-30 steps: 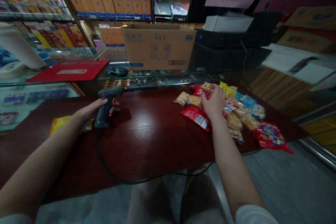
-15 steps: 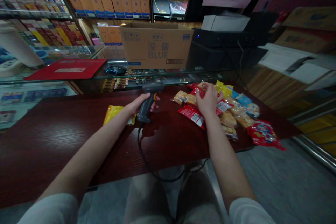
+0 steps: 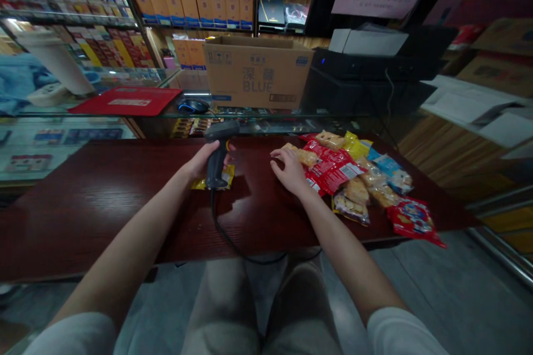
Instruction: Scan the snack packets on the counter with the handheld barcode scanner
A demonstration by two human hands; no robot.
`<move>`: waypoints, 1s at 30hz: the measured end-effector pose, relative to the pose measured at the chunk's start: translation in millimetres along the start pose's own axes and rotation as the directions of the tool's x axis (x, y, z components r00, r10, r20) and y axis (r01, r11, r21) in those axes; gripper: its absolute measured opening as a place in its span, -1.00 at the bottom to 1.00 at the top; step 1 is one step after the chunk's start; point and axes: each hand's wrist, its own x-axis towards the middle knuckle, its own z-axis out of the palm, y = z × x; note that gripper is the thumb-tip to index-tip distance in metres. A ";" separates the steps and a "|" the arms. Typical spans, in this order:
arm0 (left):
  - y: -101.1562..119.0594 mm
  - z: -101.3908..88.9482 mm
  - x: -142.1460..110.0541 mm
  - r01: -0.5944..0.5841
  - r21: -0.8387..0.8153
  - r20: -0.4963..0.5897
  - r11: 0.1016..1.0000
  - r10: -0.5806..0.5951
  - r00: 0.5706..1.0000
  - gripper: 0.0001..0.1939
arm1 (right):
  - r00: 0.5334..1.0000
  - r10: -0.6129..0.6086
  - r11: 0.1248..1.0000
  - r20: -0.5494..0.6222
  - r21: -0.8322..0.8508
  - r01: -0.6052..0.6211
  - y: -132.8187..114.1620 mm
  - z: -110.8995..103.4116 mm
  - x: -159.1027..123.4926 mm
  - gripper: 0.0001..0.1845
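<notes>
My left hand (image 3: 204, 163) is closed around the handle of a black barcode scanner (image 3: 216, 161), held above the table with its cable hanging down. Partly hidden behind the scanner, a yellow snack packet (image 3: 228, 175) lies on the table. My right hand (image 3: 289, 171) is at the left end of a pile of snacks, thumb and fingers apart. Its fingers reach beside a clear-wrapped cracker packet (image 3: 306, 156); whether they touch it is hard to tell. Red snack bags (image 3: 333, 169) lie just right of this hand, with another red bag (image 3: 416, 217) at the table's right end.
The dark red wooden table (image 3: 125, 194) meets a glass counter at the back. On the counter stand a cardboard box (image 3: 258, 75), a computer mouse (image 3: 193, 106) and a red mat (image 3: 129, 101). A black printer (image 3: 366, 66) is at right. The scanner cable (image 3: 229, 244) loops over the table's front edge.
My right hand has come off the red bags and moved left to the clear-wrapped packets. The scanner in my left hand now overlaps the yellow packet. The whole view has shifted slightly.
</notes>
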 end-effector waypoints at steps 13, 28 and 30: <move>-15.8 68.8 29.9 -0.079 -0.071 -0.014 0.994 0.078 0.997 -0.37 | 0.909 0.162 0.896 0.384 0.329 -0.298 5.4 26.4 -11.6 -0.26; -19.8 63.0 -16.6 -0.088 -0.034 -0.282 0.996 0.075 0.957 -0.42 | 0.827 0.059 0.996 0.560 0.017 -0.082 -12.6 19.2 -10.0 -0.02; -19.5 65.8 -16.9 -0.082 -0.024 -0.292 0.996 0.071 0.954 -0.43 | 0.793 0.051 0.999 0.608 -0.037 -0.036 -14.2 18.1 -8.5 -0.07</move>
